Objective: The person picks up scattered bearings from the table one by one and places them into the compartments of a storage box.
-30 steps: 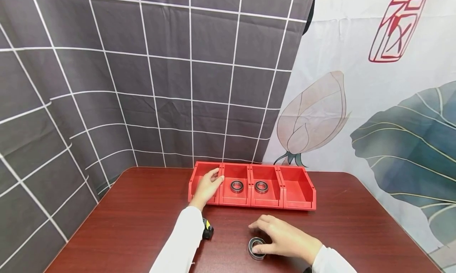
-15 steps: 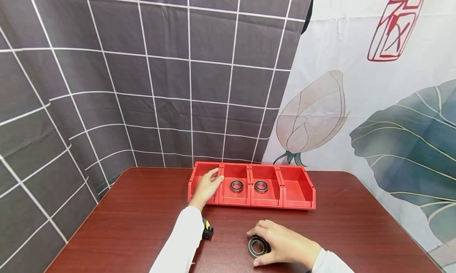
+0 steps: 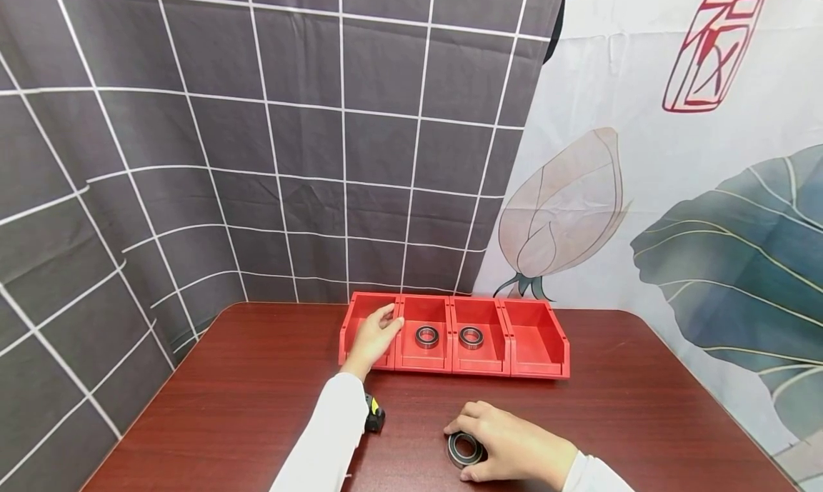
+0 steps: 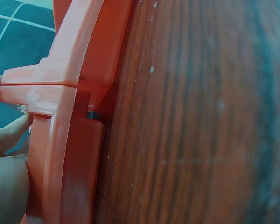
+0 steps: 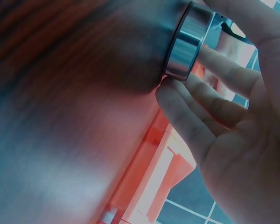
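Under my right hand, at the front of the table, a ball bearing lies flat, gripped by its rim between thumb and fingers. The right wrist view shows the bearing's shiny steel outer side with fingertips against it. My left hand reaches to the row of red bins and pinches the divider between the two leftmost bins; its fingertips are partly hidden in the left wrist view. Another bearing lies in the second bin, and one more bearing in the third.
A small black and yellow object sits beside the left sleeve, partly covered. The dark red wooden table ends at cloth hangings behind the bins. The rightmost bin shows its bare floor.
My right thumb has moved from over the bearing's middle to its near rim, and the fingers have closed against the far side. The left hand has stayed at the bins.
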